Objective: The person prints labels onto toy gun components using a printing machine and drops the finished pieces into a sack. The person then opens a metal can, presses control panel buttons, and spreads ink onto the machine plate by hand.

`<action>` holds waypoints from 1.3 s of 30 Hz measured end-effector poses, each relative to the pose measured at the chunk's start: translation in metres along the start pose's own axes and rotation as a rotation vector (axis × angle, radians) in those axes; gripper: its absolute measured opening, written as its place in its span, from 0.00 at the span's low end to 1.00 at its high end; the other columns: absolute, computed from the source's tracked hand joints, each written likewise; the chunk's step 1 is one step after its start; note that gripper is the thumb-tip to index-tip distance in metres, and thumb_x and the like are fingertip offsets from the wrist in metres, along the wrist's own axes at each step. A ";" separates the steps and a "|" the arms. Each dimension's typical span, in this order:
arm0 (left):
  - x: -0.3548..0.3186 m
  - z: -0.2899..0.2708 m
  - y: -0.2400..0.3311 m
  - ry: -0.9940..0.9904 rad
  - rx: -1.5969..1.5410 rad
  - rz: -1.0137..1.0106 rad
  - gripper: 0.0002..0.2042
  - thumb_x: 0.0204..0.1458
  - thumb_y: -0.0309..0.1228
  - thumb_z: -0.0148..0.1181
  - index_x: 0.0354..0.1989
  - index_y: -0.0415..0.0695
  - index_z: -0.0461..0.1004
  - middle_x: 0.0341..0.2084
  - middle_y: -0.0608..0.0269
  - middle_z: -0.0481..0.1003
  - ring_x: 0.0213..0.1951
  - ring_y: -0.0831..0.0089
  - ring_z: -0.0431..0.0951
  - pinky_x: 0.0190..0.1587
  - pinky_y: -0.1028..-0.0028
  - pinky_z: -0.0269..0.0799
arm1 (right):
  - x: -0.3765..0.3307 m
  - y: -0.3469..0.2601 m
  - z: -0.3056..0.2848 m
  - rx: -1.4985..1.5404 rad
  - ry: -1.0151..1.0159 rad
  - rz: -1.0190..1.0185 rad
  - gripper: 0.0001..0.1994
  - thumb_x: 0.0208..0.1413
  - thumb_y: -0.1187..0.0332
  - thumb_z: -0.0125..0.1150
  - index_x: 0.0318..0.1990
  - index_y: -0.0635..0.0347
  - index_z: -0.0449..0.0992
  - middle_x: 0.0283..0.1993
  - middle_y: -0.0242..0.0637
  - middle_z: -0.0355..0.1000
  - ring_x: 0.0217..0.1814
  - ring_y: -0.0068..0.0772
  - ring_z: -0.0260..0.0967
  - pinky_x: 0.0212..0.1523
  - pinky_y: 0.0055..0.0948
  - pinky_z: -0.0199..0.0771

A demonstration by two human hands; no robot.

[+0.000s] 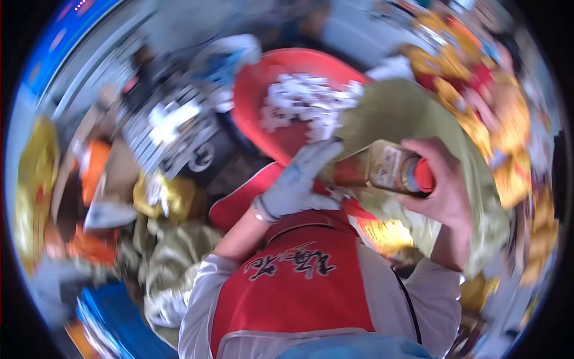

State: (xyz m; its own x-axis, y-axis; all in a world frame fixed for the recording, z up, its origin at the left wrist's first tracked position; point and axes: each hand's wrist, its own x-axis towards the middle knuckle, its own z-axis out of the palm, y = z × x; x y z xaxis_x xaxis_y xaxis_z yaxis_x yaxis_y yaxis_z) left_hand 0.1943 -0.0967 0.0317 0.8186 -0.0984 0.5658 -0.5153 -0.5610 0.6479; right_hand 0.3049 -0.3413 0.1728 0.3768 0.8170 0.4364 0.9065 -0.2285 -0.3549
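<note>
My left hand (296, 182) wears a white glove with bluish smudges, its fingers stretched out just below the rim of a red basin (250, 110). Small white pieces (308, 99) lie heaped in that basin, too blurred to name. In my bare right hand (448, 191) is a clear bottle with a red cap (385, 167), lying on its side in the air. Its capped end rests against my palm, and its body points toward the left glove. A pale label and brownish contents show on the bottle. Behind it spreads an olive-green sack (406, 113).
Yellow sacks (508, 137) crowd the right side, where another person's arm (481, 110) shows. At left stand a dark crate-like object (206, 158), a yellow bag (164, 194) and a cardboard box (113, 179). A blue folded item (119, 317) lies lower left.
</note>
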 end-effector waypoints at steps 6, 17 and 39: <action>-0.098 -0.042 -0.013 0.428 -0.049 -0.575 0.47 0.31 0.44 0.78 0.61 0.36 0.62 0.51 0.50 0.72 0.53 0.59 0.74 0.56 0.65 0.68 | 0.108 -0.015 0.148 0.407 -0.154 -0.425 0.31 0.40 0.57 0.73 0.52 0.57 0.70 0.47 0.41 0.71 0.46 0.44 0.72 0.44 0.39 0.74; -0.151 -0.058 -0.006 0.686 0.044 -0.836 0.43 0.31 0.43 0.78 0.58 0.37 0.64 0.48 0.51 0.73 0.51 0.59 0.75 0.54 0.66 0.68 | 0.179 -0.025 0.227 0.083 -0.298 -0.966 0.12 0.51 0.56 0.59 0.32 0.54 0.70 0.29 0.32 0.65 0.33 0.33 0.67 0.30 0.34 0.69; -0.185 -0.085 0.015 0.957 0.149 -0.752 0.38 0.34 0.37 0.77 0.56 0.37 0.66 0.43 0.57 0.76 0.46 0.72 0.76 0.50 0.70 0.71 | 0.271 -0.077 0.213 0.397 0.014 -0.829 0.04 0.55 0.74 0.54 0.37 0.58 0.68 0.28 0.41 0.71 0.27 0.48 0.72 0.27 0.41 0.72</action>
State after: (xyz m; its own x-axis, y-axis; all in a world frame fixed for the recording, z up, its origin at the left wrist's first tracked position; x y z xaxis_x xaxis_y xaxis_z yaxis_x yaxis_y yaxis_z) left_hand 0.0137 -0.0175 -0.0194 0.3510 0.8987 0.2630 0.0906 -0.3122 0.9457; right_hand 0.2974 0.0106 0.1424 -0.3598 0.6315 0.6869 0.7567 0.6281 -0.1811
